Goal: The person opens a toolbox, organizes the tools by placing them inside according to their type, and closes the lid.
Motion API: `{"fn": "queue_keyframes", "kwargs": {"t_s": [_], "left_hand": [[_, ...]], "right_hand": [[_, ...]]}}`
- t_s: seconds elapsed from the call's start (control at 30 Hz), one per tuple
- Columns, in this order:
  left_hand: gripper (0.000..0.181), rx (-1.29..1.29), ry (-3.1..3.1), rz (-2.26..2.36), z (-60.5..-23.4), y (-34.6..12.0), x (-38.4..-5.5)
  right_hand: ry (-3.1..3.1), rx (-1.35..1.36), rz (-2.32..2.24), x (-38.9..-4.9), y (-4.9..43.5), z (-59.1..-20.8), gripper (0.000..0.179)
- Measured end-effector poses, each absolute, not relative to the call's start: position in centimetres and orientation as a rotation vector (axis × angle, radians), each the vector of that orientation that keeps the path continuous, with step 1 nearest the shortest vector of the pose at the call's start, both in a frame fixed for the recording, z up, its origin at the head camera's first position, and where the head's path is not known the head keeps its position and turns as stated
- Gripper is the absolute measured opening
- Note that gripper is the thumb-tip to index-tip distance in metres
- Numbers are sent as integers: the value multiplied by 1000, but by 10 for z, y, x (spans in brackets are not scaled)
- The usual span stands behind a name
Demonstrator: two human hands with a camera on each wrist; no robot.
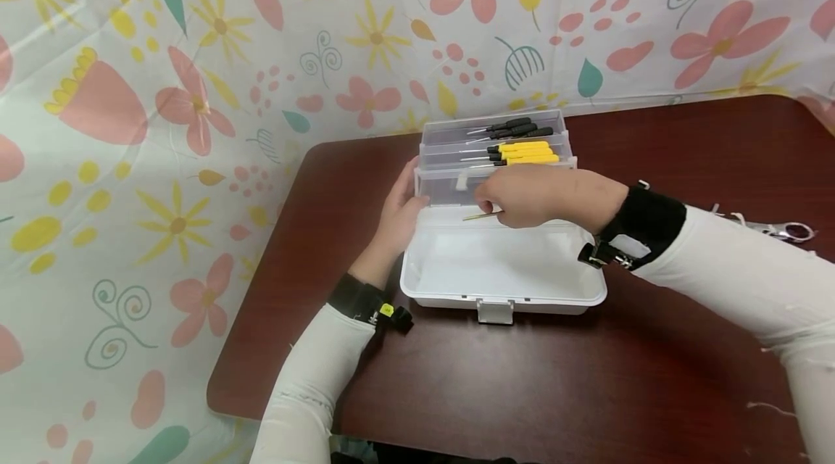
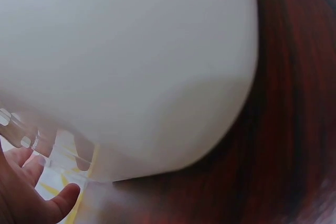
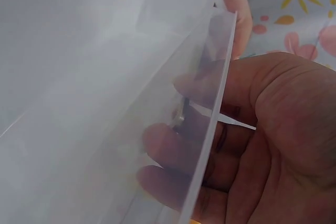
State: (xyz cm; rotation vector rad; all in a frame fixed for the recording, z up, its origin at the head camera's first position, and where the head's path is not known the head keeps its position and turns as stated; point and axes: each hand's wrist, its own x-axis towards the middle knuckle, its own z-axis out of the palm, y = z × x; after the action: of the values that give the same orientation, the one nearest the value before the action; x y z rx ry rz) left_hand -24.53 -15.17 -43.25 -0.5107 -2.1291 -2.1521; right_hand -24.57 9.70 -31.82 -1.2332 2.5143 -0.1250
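Note:
A white toolbox [image 1: 502,261] stands with its clear tiered trays [image 1: 443,192] raised at the back. My left hand [image 1: 399,212] rests against the left end of the trays, thumb at the front corner and fingers along the side. The left wrist view shows its thumb and fingers spread beside the clear plastic. In front of the lowest tray, my right hand [image 1: 525,196] pinches a thin pointed metal tool [image 1: 483,216]; its kind cannot be told. Through a clear tray wall [image 3: 220,93], the right wrist view shows some curled fingers [image 3: 168,145].
Yellow-handled screwdrivers [image 1: 528,152] and black-handled screwdrivers [image 1: 518,128] lie in the upper trays. A small white piece [image 1: 462,181] is in the lowest tray. Silver metal tools [image 1: 783,230] lie on the dark table [image 1: 522,377], partly behind my right sleeve. A flowered cloth [image 1: 261,87] hangs behind.

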Motion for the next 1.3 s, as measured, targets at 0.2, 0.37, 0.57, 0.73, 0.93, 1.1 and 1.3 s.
{"fn": "queue_keyframes", "kwargs": {"t_s": [0.2, 0.37, 0.57, 0.73, 0.93, 1.1, 1.3], "left_hand": [[71, -492, -2143, -2143, -433, -152, -245], [71, -483, -2138, -2125, -434, -151, -243], [68, -513, -2118, -2122, -437, -152, -242], [69, -492, -2123, -2139, -435, -150, -240], [70, -483, -2150, -2177, -419, -147, -232], [70, -476, -2151, -2158, -420, -147, -235], [70, -458, -2180, -2092, -431, -150, -244]], "right_hand": [[2485, -1232, -144, -249, 98, -320, 19], [2466, -1257, -177, -253, 101, -324, 21], [2482, -1270, -267, -252, 111, -325, 21], [2603, -1323, -548, -246, 136, -324, 18], [2863, -1284, -869, -239, 191, -327, 13], [3039, -911, -786, -242, 242, -341, 11], [3047, -580, -626, -250, 293, -364, 29]]}}
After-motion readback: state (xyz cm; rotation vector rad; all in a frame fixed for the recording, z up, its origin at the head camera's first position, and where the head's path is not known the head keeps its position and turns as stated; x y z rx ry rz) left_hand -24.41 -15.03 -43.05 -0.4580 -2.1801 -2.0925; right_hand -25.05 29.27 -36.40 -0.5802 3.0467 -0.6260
